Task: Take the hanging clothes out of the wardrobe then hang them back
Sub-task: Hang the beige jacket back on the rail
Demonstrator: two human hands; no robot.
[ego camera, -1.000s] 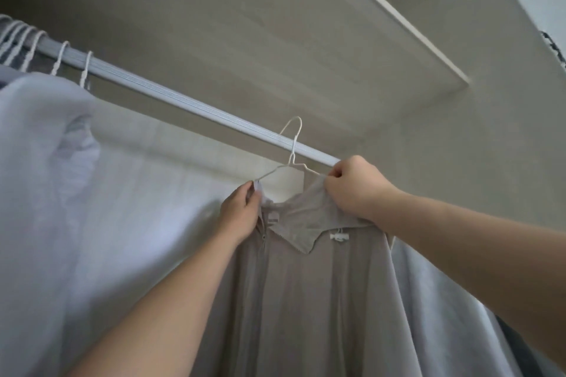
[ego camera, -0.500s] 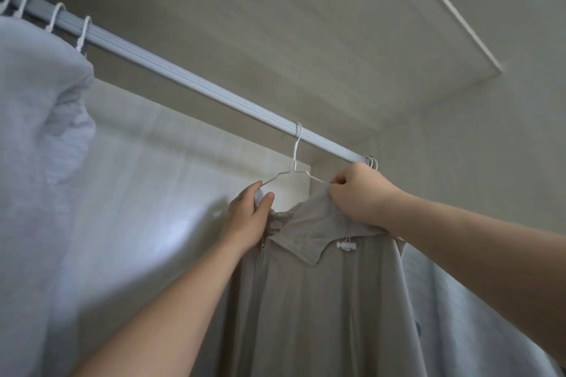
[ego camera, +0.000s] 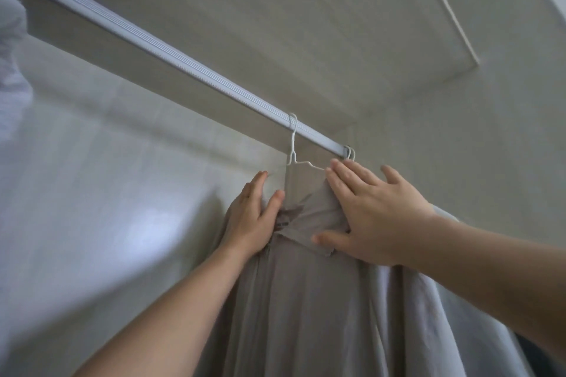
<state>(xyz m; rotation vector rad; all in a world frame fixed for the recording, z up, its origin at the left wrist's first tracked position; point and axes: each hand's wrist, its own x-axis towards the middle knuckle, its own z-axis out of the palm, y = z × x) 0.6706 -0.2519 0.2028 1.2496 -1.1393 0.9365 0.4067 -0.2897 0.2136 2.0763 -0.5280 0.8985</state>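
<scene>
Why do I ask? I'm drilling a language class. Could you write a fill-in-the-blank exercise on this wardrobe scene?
1. The white hanger hooks over the wardrobe ____.
2. On that hanger hangs a grey ____.
3. The hand spread flat on the collar is the person's ____ one; the left hand touches the other shoulder.
Missing words: rail; shirt; right.
</scene>
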